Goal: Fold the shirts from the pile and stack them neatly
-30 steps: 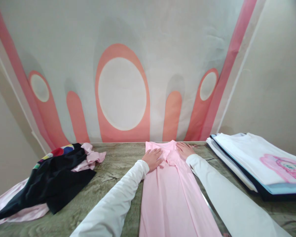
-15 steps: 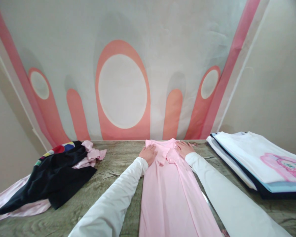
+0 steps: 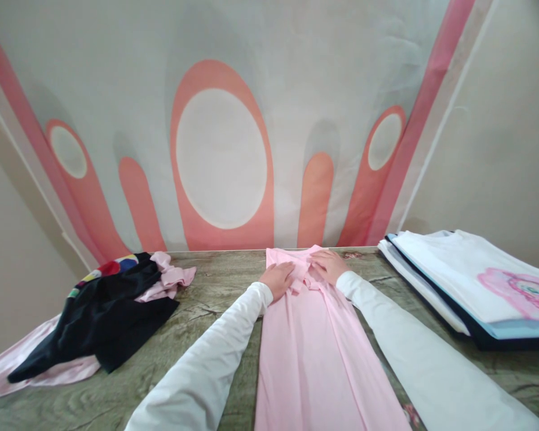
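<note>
A long pink garment [image 3: 312, 347] lies lengthwise down the middle of the green marbled table [image 3: 211, 311], folded into a narrow strip. My left hand [image 3: 278, 279] rests flat on its far end, left of the bunched collar, fingers stretched out. On the right of the collar my right hand [image 3: 329, 266] presses down on the pink cloth with its fingers spread, and they reach toward the middle. Both arms are in white sleeves.
A heap of black and pink clothes [image 3: 103, 311] with a coloured print lies at the left. A stack of folded shirts [image 3: 471, 281], the top one white with a pink picture, sits at the right. A wall hanging with orange shapes [image 3: 222, 155] closes the far edge.
Both hands have drawn inward toward the collar; the right hand has moved left onto the middle of the pink cloth. The view has tipped slightly.
</note>
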Available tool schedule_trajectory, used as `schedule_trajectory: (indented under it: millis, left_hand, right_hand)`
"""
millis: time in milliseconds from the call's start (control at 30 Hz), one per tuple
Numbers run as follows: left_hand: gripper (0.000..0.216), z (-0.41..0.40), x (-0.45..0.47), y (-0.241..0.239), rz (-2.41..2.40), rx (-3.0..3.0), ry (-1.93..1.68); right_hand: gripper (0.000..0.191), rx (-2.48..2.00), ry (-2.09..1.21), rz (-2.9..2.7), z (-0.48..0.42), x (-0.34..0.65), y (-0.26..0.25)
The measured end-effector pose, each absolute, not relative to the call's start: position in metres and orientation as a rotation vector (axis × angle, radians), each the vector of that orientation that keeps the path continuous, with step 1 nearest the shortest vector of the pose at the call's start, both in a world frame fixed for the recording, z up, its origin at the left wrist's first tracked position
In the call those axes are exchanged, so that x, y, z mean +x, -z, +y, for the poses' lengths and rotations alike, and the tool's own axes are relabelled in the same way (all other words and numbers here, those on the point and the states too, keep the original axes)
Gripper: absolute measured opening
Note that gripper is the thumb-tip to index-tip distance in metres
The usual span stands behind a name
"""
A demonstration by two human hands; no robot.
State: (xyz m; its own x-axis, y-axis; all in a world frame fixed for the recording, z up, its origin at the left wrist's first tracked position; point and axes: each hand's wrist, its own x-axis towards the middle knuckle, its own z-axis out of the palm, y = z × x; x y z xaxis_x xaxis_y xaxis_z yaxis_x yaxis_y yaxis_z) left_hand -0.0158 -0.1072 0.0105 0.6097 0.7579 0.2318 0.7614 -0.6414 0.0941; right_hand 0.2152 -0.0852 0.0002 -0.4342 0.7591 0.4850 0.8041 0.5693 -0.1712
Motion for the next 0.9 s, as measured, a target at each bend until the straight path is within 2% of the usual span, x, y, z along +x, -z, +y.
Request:
schedule_trajectory:
  millis: [167, 900]
  left_hand:
    - [0.042, -0.109, -0.017, -0.006, -1.326, -2.816, 0.283]
    - [0.042, -0.081, -0.046, 0.002, -1.742, -2.539, 0.347]
  right_hand:
    - [0.026, -1.123, -0.036, -2.340, -0.082, 0.211, 0.006]
    - [0.027, -1.047, -0.113, -2.296, -0.091, 0.203, 0.006]
